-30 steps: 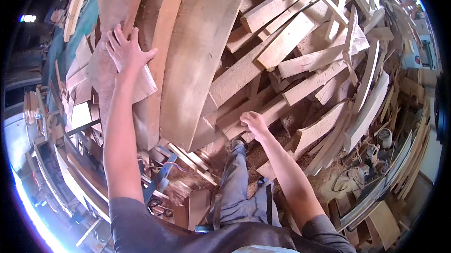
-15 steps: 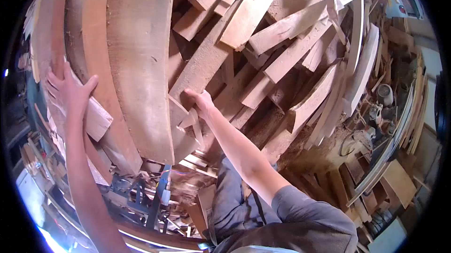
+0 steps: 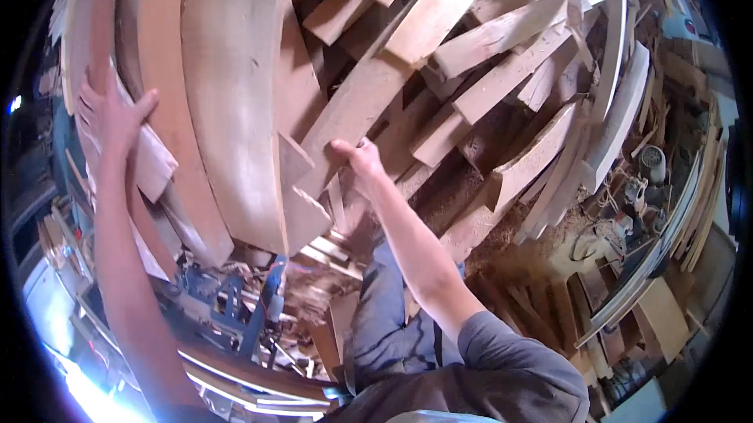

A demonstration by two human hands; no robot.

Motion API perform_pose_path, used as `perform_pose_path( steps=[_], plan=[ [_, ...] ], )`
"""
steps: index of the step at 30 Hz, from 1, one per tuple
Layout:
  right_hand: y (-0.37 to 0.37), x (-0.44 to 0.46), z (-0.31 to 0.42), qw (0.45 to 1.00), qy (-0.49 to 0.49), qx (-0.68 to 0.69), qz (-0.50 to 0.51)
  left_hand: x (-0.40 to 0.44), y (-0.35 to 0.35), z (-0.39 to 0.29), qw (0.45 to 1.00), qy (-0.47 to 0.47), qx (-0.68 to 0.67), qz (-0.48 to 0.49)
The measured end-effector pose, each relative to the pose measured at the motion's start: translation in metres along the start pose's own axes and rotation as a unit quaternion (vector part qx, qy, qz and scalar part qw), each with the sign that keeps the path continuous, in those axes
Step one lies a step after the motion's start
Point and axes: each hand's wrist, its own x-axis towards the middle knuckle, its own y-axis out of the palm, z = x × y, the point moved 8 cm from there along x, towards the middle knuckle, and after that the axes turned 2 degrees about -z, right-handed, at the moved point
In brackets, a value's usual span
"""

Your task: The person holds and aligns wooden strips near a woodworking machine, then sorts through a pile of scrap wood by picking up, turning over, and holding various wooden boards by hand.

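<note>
Long curved wooden boards (image 3: pixel 231 101) stand side by side at the left. My left hand (image 3: pixel 116 118) rests with its fingers spread on the leftmost boards, beside a short pale block (image 3: pixel 153 164). At the centre, my right hand (image 3: pixel 361 160) is closed at the lower end of a long plank (image 3: pixel 353 117); its fingertips are partly hidden, so its grip is unclear. Just left of it are small angular offcuts (image 3: pixel 302 215) at the foot of the widest board.
A pile of wood pieces (image 3: pixel 502 38) fills the upper right. A motor (image 3: pixel 652 162) and cables lie at the right, near long thin strips (image 3: pixel 667 242). Sawdust (image 3: pixel 549 254) covers the floor. Metal machine parts (image 3: pixel 235 297) stand at the lower left.
The view has swung, so the boards show farther left. My right hand has moved from the lower plank ends toward the curved boards. My left hand stays spread on the boards.
</note>
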Motion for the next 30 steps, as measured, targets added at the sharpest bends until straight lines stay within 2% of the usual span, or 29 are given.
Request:
perform_pose_path(
  steps=[2,3,6,7,8,10,12,14,17,19,22,24,26,28,29,30],
  plan=[
    [-0.035,0.002,-0.011,0.998,-0.002,-0.065,-0.013,0.006,0.028,0.019,0.999,-0.006,-0.026,-0.038],
    [-0.043,-0.013,-0.010,0.999,0.026,-0.035,-0.019,0.012,0.038,0.027,0.997,-0.005,-0.043,-0.062],
    [-0.074,-0.033,-0.006,0.996,0.033,-0.068,-0.037,0.020,0.049,0.035,0.999,-0.027,-0.028,-0.034],
    [-0.082,-0.042,0.001,0.995,-0.010,-0.090,-0.043,0.020,0.048,0.035,0.998,-0.027,-0.039,-0.048],
    [-0.095,-0.055,0.002,0.996,-0.003,-0.078,-0.046,0.019,0.049,0.035,0.998,-0.028,-0.033,-0.046],
    [-0.128,-0.094,0.012,0.996,0.004,-0.060,-0.058,0.013,0.034,0.023,0.998,-0.032,-0.029,-0.041],
    [-0.147,-0.142,0.042,0.992,-0.009,-0.116,-0.042,0.007,0.028,0.016,0.999,-0.032,0.007,-0.041],
    [-0.192,-0.161,0.039,0.984,0.001,-0.160,-0.078,0.010,0.013,0.009,0.998,-0.042,0.013,-0.034],
    [-0.183,-0.245,0.097,0.966,0.012,-0.221,-0.132,-0.001,-0.014,-0.001,0.998,-0.056,-0.024,0.011],
    [-0.224,-0.262,0.089,0.980,-0.044,-0.156,-0.113,-0.011,-0.041,-0.008,0.995,-0.059,-0.069,0.038],
    [-0.271,-0.315,0.117,0.960,-0.011,-0.229,-0.163,-0.020,-0.051,-0.006,0.995,-0.056,-0.077,0.028],
    [-0.293,-0.342,0.131,0.972,-0.040,-0.179,-0.145,-0.029,-0.053,-0.006,0.993,-0.074,-0.086,0.033],
    [-0.323,-0.375,0.150,0.950,-0.008,-0.244,-0.194,-0.034,-0.059,-0.006,0.991,-0.087,-0.089,0.045],
    [-0.330,-0.415,0.181,0.941,-0.046,-0.255,-0.216,-0.039,-0.065,-0.010,0.990,-0.095,-0.089,0.062],
    [-0.393,-0.415,0.166,0.936,-0.025,-0.251,-0.247,-0.040,-0.064,-0.010,0.989,-0.095,-0.089,0.064],
    [-0.363,-0.448,0.200,0.922,-0.046,-0.276,-0.267,-0.039,-0.061,-0.009,0.989,-0.094,-0.090,0.066]
  ],
)
